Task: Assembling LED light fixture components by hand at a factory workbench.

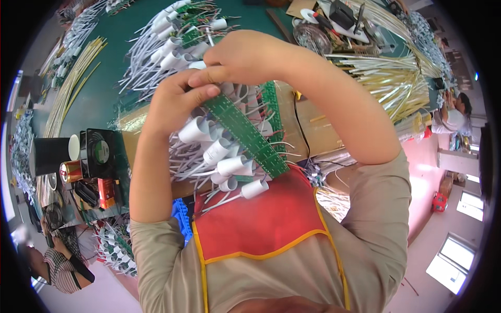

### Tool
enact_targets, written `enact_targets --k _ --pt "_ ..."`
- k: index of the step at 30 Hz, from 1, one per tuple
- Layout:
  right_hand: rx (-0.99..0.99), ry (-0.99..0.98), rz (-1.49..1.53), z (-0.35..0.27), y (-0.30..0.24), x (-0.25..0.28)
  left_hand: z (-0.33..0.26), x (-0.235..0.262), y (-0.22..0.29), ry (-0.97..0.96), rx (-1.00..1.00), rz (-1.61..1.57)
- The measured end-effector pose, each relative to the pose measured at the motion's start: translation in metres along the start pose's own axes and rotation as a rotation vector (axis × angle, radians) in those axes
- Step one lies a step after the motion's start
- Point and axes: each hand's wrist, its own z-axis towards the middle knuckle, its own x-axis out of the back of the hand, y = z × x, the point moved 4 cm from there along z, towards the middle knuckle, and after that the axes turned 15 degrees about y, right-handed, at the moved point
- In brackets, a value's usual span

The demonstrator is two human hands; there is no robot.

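A long green circuit board strip (pixel 245 130) slants from my hands down to my red apron. My left hand (pixel 175 99) is closed at the strip's far end, its thumb against the board's edge. My right hand (pixel 229 60) is closed just above it, fingers curled and thumb close to the left fingers; what it grips is hidden. White cylindrical parts (pixel 216 151) with white wires hang along the strip's left side. A second green board (pixel 271 104) lies to the right of the strip.
More white cylinders with wires and boards (pixel 169 52) are heaped on the green table (pixel 120 26). To the left stand a black fan (pixel 99 153) and a can (pixel 70 171). Bundled yellowish wires (pixel 381 83) lie right. A black cable (pixel 297 120) crosses cardboard. Other people sit farther off.
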Motion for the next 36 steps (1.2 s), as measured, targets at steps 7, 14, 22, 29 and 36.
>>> enact_targets --k 7,14,22,29,36 --pt "0.104 0.082 0.001 -0.009 0.001 0.024 0.0 -0.006 0.007 -0.006 -0.057 0.012" --pt "-0.284 0.238 0.11 -0.057 0.024 0.051 0.003 0.003 0.008 0.004 -0.075 0.08" --pt "-0.351 -0.514 0.358 -0.12 0.005 0.007 0.006 0.002 0.006 0.014 -0.068 0.108" --pt "-0.445 -0.15 0.555 -0.113 0.019 0.028 0.008 0.009 0.006 0.018 -0.027 0.088" --pt "-0.413 0.026 0.507 -0.093 0.016 0.009 0.006 0.01 0.011 0.066 -0.025 0.034"
